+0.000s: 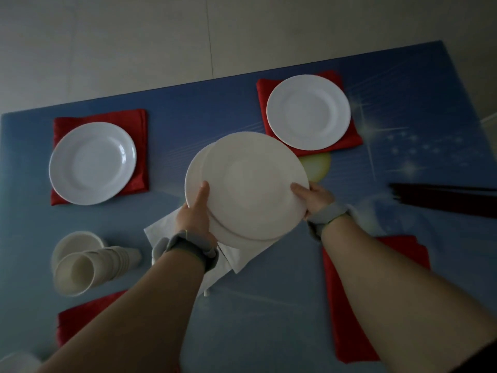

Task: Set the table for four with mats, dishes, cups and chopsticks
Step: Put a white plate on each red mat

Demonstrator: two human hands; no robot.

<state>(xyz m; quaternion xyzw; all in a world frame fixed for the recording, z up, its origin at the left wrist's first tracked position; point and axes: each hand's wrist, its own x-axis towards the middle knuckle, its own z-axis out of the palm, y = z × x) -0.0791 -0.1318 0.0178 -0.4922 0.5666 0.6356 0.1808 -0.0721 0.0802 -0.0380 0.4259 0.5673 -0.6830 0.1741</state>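
Observation:
Two stacked white plates (250, 181) hang above the middle of the blue table (188, 109). My left hand (195, 214) grips their left rim with the thumb on top. My right hand (313, 197) grips the right rim. At the far side, a white plate (92, 162) lies on a red mat (134, 122) on the left, and another white plate (308, 111) lies on a red mat (352, 138) on the right. Two bare red mats lie near me, one left (83, 316) and one right (347, 305). Stacked paper cups (99, 265) lie on their side at left. Dark chopsticks (441, 197) lie at right.
White paper napkins (242, 254) lie under the held plates. A yellow-green round patch (317, 165) shows behind the plates. Another white cup or bowl (74, 243) sits behind the cup stack. Pale floor runs beyond the table's far edge.

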